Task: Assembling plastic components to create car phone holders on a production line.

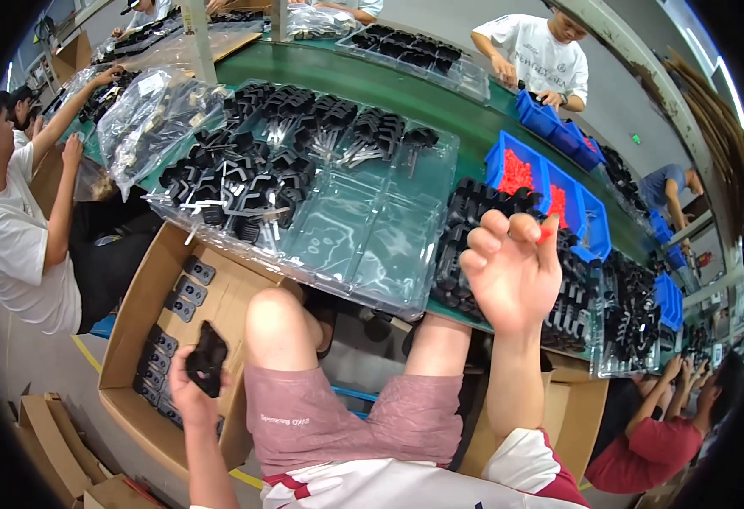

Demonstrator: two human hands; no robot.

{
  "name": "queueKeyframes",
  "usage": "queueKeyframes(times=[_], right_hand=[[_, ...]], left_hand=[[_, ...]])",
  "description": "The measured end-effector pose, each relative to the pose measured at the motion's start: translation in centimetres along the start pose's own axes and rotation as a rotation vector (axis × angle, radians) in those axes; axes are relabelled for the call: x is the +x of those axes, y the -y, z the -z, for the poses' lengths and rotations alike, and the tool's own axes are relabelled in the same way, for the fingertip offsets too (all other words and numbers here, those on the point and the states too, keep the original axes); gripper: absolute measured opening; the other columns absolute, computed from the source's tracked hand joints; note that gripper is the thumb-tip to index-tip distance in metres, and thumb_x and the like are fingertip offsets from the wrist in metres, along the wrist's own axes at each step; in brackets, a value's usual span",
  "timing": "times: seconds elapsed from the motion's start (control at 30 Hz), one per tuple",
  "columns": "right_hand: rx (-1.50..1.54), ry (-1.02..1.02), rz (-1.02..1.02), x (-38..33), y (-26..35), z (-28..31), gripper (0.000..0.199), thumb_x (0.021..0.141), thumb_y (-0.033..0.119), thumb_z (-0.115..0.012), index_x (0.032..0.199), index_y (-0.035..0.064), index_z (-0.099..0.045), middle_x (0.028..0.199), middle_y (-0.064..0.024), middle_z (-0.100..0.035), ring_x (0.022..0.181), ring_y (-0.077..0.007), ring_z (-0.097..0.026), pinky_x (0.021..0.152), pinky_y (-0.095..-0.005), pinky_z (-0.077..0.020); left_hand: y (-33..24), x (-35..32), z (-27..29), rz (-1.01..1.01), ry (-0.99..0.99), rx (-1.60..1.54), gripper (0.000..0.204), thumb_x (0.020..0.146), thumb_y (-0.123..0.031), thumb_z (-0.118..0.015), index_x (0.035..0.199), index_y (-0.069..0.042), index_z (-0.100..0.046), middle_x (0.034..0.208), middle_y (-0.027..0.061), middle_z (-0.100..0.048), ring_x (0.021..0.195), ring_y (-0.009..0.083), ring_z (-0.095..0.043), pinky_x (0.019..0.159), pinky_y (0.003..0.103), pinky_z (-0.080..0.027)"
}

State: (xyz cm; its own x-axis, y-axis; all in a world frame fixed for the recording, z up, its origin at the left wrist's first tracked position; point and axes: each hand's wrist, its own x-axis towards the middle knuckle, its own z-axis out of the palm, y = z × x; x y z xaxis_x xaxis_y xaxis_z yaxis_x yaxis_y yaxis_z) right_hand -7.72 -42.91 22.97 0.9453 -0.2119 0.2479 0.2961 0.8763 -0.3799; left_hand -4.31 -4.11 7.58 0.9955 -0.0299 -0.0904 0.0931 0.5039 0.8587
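Observation:
My left hand grips a flat black plastic part, held up over the right side of an open cardboard box. Inside that box lie several dark grey parts with round holes, set in rows. My right hand is raised palm up, its fingers curled, with a small red piece pinched at the thumb and fingertip. Just behind it stands a blue bin filled with small red pieces. Stacked black parts lie beside and beneath that hand.
A clear plastic tray in front of me holds black bracket-like parts with metal prongs. Plastic bags lie to its left on the green bench. Co-workers sit at left, across the bench and at right. Another cardboard box stands by my right leg.

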Motion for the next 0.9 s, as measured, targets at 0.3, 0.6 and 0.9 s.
queueKeyframes(times=[0.3,0.6,0.9], right_hand=[[0.395,0.277,-0.144,-3.4,-5.2,3.5,0.043,0.1,0.042,-0.032,0.082,0.0102,-0.055,0.069,-0.0038,-0.043,0.06,-0.0136,-0.036,0.048,-0.0261,-0.028],[0.381,-0.132,-0.143,-6.2,-6.8,0.9,0.021,0.098,0.022,-0.044,0.104,0.0046,-0.055,0.078,-0.0124,-0.054,0.059,-0.0182,-0.045,0.051,-0.0257,-0.0388],[-0.365,-0.158,-0.181,-9.6,-9.1,3.1,0.024,0.087,0.0,-0.057,0.111,0.0012,-0.057,0.094,-0.0156,-0.061,0.067,-0.0151,-0.052,0.055,-0.0241,-0.0446]], left_hand=[[2.7,-3.2,-4.9,0.141,0.291,-0.157,0.036,0.081,-0.007,-0.057,0.113,0.001,-0.046,0.099,0.0214,-0.061,0.06,0.0271,-0.058,0.049,0.032,-0.05],[3.4,-4.1,-9.3,0.326,0.317,-0.246,0.043,0.081,-0.017,-0.052,0.119,0.002,-0.044,0.107,0.0233,-0.059,0.084,0.0328,-0.061,0.07,0.037,-0.049],[4.8,-4.8,-12.5,0.539,0.344,-0.5,0.049,0.087,-0.025,-0.046,0.126,0.006,-0.042,0.109,0.0257,-0.058,0.093,0.0342,-0.062,0.082,0.04,-0.052]])
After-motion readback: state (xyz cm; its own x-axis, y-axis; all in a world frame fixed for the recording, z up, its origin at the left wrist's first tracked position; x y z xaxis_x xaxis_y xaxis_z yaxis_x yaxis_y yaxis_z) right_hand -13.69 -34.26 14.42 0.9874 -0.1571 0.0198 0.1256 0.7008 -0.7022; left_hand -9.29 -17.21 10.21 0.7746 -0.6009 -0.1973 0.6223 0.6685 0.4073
